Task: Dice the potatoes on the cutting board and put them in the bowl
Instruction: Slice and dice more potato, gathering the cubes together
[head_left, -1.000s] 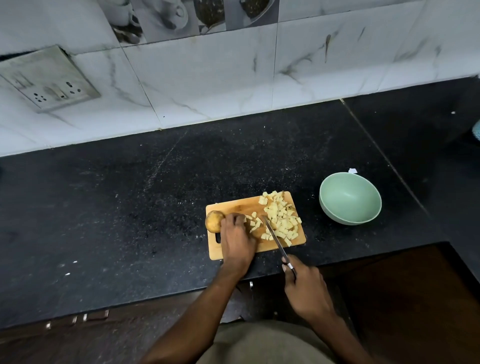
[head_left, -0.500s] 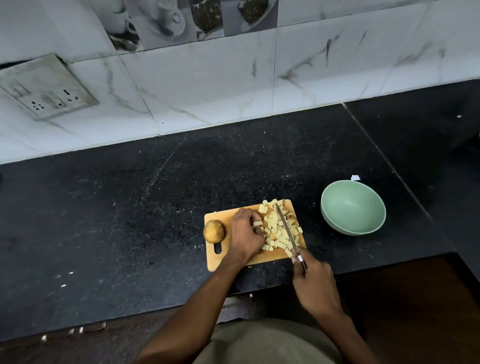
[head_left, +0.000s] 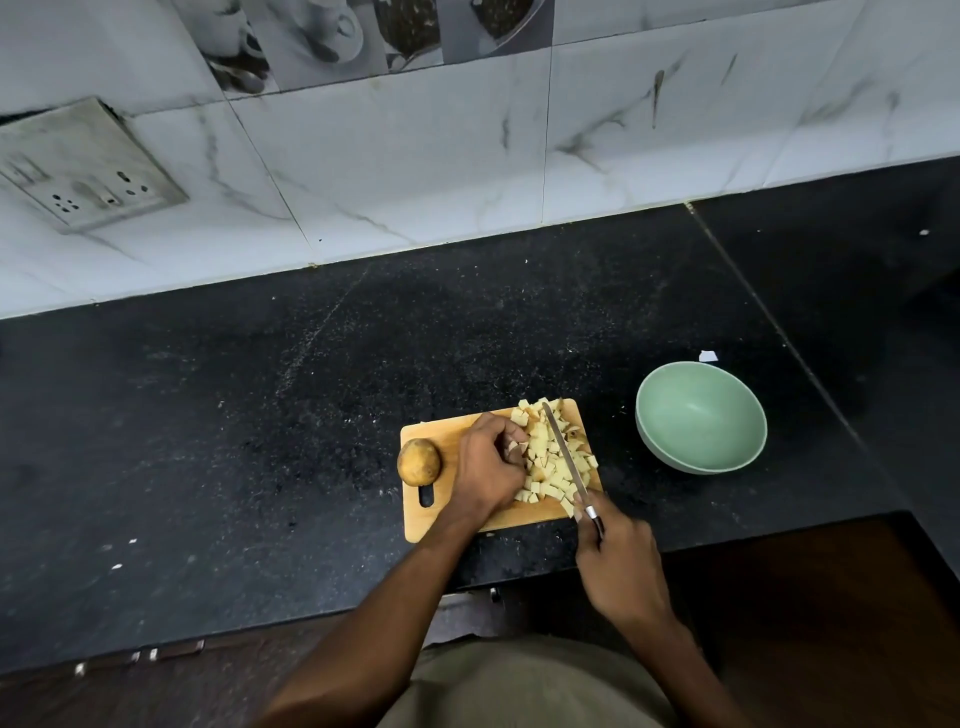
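A small wooden cutting board (head_left: 524, 517) lies on the black counter near its front edge. A whole unpeeled potato (head_left: 418, 461) sits at the board's left end. A pile of pale diced potato (head_left: 545, 467) covers the board's right half. My left hand (head_left: 485, 467) rests on the board with curled fingers against the left side of the pile. My right hand (head_left: 618, 566) grips the handle of a knife (head_left: 566, 457), whose blade lies across the pile's right side. The green bowl (head_left: 701, 415) stands empty to the right of the board.
The black counter (head_left: 234, 441) runs to a white tiled wall with a socket plate (head_left: 85, 166) at the upper left. A small white scrap (head_left: 707, 356) lies behind the bowl. Beyond the counter's front edge is a dark brown floor (head_left: 831, 623).
My left hand left the whole potato and moved right to the diced pile. The knife swung from the pile's left side over to its right side.
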